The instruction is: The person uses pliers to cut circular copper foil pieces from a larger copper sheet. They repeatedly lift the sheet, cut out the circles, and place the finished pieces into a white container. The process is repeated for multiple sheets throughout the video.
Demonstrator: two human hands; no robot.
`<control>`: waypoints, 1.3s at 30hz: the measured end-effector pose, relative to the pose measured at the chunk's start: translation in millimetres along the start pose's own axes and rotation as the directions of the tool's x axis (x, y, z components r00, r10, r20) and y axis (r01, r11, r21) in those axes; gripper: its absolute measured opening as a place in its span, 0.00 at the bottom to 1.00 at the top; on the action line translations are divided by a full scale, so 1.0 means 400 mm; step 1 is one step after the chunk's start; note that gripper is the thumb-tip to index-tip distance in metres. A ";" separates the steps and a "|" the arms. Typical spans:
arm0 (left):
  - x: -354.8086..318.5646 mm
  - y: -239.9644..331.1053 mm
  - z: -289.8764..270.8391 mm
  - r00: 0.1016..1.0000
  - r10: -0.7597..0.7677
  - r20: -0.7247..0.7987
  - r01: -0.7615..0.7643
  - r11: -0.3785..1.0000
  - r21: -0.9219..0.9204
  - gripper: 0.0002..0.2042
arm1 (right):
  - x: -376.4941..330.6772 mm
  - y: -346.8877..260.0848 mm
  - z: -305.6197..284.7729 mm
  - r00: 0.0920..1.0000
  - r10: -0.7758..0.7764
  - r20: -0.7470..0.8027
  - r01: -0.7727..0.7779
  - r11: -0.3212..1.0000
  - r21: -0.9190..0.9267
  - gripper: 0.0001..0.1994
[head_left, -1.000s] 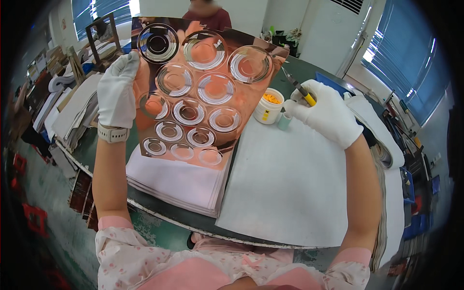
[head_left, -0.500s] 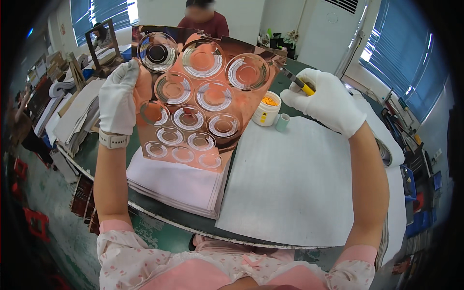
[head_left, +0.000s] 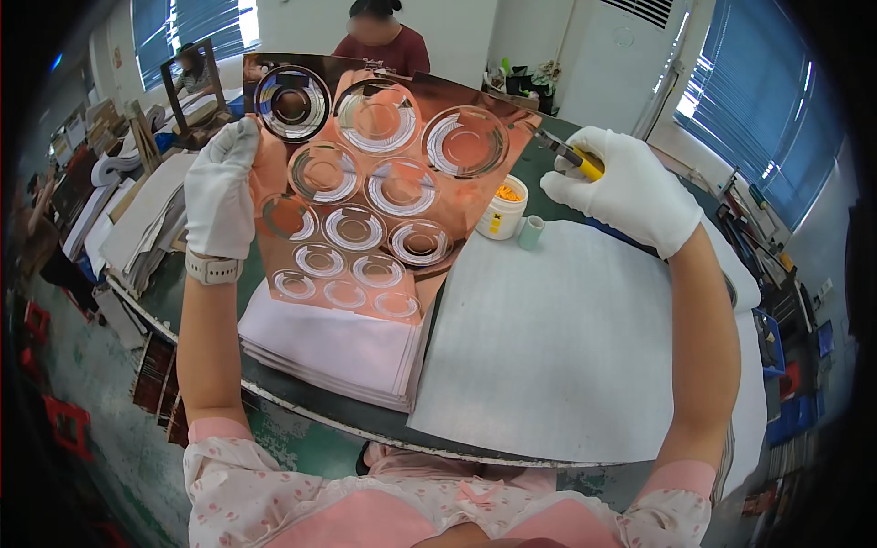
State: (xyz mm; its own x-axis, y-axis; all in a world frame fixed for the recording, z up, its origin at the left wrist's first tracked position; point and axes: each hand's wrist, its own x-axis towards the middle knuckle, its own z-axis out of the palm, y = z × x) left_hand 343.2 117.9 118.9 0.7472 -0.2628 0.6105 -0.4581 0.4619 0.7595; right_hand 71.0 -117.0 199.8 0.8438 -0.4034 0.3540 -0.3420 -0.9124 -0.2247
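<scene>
My gloved left hand [head_left: 221,187] pinches the left edge of a shiny copper-coloured sheet [head_left: 365,215]. The sheet is tilted up toward me, its lower edge over a stack of white paper [head_left: 324,342]. Ring shapes of different sizes cover its mirror-like face. In my gloved right hand [head_left: 630,187], fingers closed, is a slim tool with a yellow-and-black handle [head_left: 587,164]. Its narrow grey end lies at the sheet's upper right corner; whether it grips the corner I cannot tell.
Beyond a large pale sheet [head_left: 557,347] on the dark green table stand a white tub [head_left: 501,215] of orange bits and a small pale green cylinder [head_left: 531,233]. Stacked sheets [head_left: 146,219] lie at left. Across the table is another person [head_left: 393,46].
The copper-coloured sheet's upper part has shifted slightly left and down. My right hand and the tool have moved a little right. My left hand keeps its hold.
</scene>
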 end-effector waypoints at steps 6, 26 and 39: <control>0.002 0.005 -0.012 0.999 -0.029 0.018 0.031 0.996 -0.083 0.11 | 0.008 -0.013 -0.014 0.999 -0.044 -0.010 0.043 0.998 -0.048 0.20; -0.041 0.068 0.043 0.991 0.070 -0.116 -0.054 0.989 0.139 0.10 | 0.023 -0.024 0.023 0.940 -0.086 -0.330 -0.066 0.904 -0.422 0.13; -0.017 0.036 0.001 1.000 0.013 -0.025 -0.010 0.992 0.127 0.11 | 0.024 -0.011 0.012 0.995 -0.031 -0.093 0.010 0.977 -0.212 0.14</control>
State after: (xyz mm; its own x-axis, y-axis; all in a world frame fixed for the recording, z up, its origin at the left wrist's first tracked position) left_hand 331.2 126.3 125.7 0.7527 -0.2358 0.6147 -0.5228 0.3533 0.7758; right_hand 82.7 -116.5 200.0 0.8116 -0.3797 0.4440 -0.4130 -0.9104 -0.0238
